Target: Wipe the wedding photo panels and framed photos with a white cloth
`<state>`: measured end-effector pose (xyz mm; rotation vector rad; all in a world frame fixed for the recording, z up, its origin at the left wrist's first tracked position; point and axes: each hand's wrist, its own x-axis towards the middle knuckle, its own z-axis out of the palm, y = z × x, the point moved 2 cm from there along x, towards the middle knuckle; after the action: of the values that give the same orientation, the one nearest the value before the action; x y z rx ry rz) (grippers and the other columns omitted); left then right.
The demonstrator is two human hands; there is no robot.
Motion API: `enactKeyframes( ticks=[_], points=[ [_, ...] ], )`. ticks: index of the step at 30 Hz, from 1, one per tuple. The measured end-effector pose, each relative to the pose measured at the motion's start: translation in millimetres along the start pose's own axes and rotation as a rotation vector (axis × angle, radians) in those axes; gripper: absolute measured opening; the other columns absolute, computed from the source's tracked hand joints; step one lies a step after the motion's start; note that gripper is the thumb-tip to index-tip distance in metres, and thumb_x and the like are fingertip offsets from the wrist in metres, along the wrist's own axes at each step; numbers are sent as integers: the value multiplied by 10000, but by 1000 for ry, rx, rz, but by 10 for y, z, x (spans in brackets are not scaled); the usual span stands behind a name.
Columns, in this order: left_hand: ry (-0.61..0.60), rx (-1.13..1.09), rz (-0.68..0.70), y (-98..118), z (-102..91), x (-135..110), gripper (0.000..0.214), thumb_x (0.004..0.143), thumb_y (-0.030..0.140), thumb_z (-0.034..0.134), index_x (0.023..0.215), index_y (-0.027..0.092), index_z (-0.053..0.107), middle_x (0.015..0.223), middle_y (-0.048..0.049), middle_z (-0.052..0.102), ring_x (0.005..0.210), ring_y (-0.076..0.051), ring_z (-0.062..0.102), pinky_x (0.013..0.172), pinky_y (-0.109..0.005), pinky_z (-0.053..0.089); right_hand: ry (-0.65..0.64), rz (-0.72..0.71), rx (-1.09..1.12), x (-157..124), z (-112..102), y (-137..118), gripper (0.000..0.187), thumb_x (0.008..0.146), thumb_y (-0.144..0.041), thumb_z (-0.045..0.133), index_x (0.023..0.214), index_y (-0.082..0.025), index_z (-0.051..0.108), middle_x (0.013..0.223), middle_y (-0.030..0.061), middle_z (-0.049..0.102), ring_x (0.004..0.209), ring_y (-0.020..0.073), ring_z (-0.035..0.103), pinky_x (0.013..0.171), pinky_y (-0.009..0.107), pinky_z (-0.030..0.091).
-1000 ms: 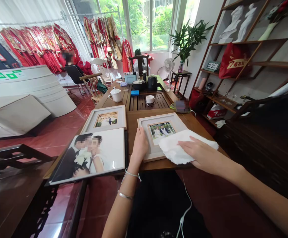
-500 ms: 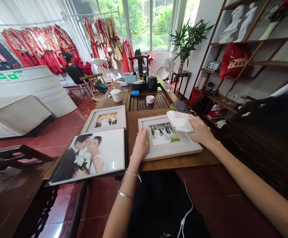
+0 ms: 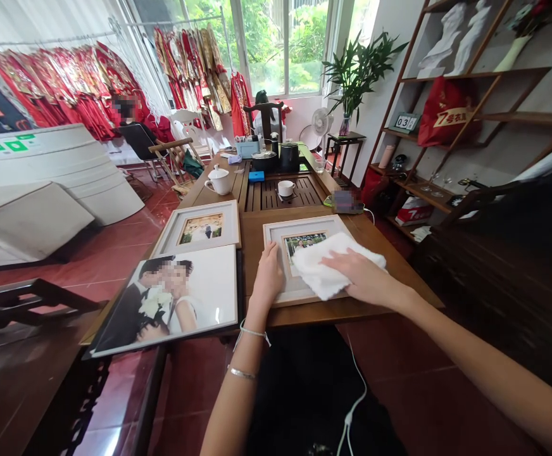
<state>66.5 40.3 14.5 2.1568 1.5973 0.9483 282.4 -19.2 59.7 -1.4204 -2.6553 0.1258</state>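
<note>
A light wooden picture frame [image 3: 288, 297] with a small wedding photo lies flat on the brown table. My left hand [image 3: 269, 273] grips its left edge, fingers closed along the side. Pressed down on the frame's right part is a white cloth [image 3: 321, 269], held under my right hand [image 3: 359, 275]. The cloth hides much of the photo and the frame's lower right corner. To the left lie a second light frame [image 3: 231, 225] and a large borderless wedding photo panel [image 3: 212, 285], whose near corner reaches past the table edge.
Beyond the frames stand a white lidded cup [image 3: 219, 182], a small white cup [image 3: 286, 189] on the slatted tea tray [image 3: 261, 201], a blue box [image 3: 256, 177] and a dark pot [image 3: 288, 157]. A phone [image 3: 347, 201] with a cable lies at right. People sit farther back.
My right hand has swept the cloth from the frame's upper right corner down and leftward over the photo. My left hand stays on the left edge.
</note>
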Motion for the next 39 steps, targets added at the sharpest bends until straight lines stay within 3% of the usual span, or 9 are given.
enactKeyframes(
  ticks=[6, 9, 13, 16, 21, 27, 30, 34, 39],
  points=[
    [-7, -14, 9, -18, 15, -9, 531, 792, -29, 325, 1282, 71, 501, 1403, -179, 486, 1374, -231, 370, 1149, -419, 303, 56, 47, 7, -455, -229, -194, 707, 594, -23, 428, 1271, -182, 558, 1244, 102, 633, 1149, 274, 575, 962, 438, 455],
    [-24, -26, -2, -22, 15, -12, 527, 795, -28, 325, 1274, 88, 511, 1395, -174, 497, 1370, -231, 377, 1138, -433, 315, 137, 53, -85, -429, -263, -87, 700, 590, -18, 437, 1256, -193, 565, 1233, 85, 641, 1181, 277, 545, 999, 466, 417],
    [-24, -33, -6, -18, 9, -12, 517, 802, -27, 323, 1262, 94, 524, 1391, -168, 503, 1373, -228, 373, 1129, -426, 327, 182, 51, -232, -166, -124, 137, 657, 609, -8, 462, 1231, -188, 570, 1275, 89, 616, 1291, 295, 430, 1066, 540, 282],
    [-37, -34, -5, -4, 1, -8, 519, 796, -38, 321, 1254, 84, 532, 1378, -166, 516, 1376, -222, 367, 1135, -405, 320, 202, 119, -293, 127, -22, 330, 582, 657, -23, 473, 1222, -126, 570, 1317, 132, 579, 1304, 304, 405, 1083, 521, 234],
    [-58, -23, 2, 9, -11, -7, 512, 799, -37, 314, 1244, 75, 539, 1372, -176, 521, 1382, -227, 356, 1143, -421, 304, 224, 311, -242, 635, -44, 538, 493, 738, -79, 459, 1222, -92, 556, 1256, 185, 602, 1255, 338, 423, 984, 500, 321],
    [-32, -38, 9, -19, 2, -6, 516, 791, -35, 322, 1221, 124, 558, 1350, -131, 550, 1368, -218, 381, 1121, -426, 348, 108, 235, -214, 959, -47, 444, 575, 731, -103, 468, 1299, -178, 517, 1368, 134, 528, 1240, 372, 413, 909, 549, 346],
    [-7, -34, -7, -20, 5, -6, 502, 804, -22, 325, 1240, 104, 540, 1366, -154, 528, 1356, -219, 400, 1135, -407, 333, 43, 155, -197, 888, -10, 324, 609, 715, -86, 477, 1314, -190, 518, 1368, 118, 534, 1243, 355, 430, 956, 554, 320],
    [7, -35, -38, -21, 17, -15, 476, 820, -2, 333, 1262, 27, 507, 1423, -215, 441, 1386, -237, 347, 1162, -381, 286, -29, -10, -144, 557, -26, 104, 628, 677, -72, 489, 1297, -160, 545, 1293, 133, 594, 1216, 331, 482, 1039, 552, 260],
    [22, -39, -45, -55, 49, -27, 476, 841, 20, 317, 1284, 61, 486, 1455, -198, 405, 1413, -245, 289, 1171, -424, 261, -58, -146, -35, -52, -218, -126, 669, 595, -21, 463, 1235, -169, 587, 1204, 111, 643, 1145, 282, 549, 987, 445, 399]
  ],
)
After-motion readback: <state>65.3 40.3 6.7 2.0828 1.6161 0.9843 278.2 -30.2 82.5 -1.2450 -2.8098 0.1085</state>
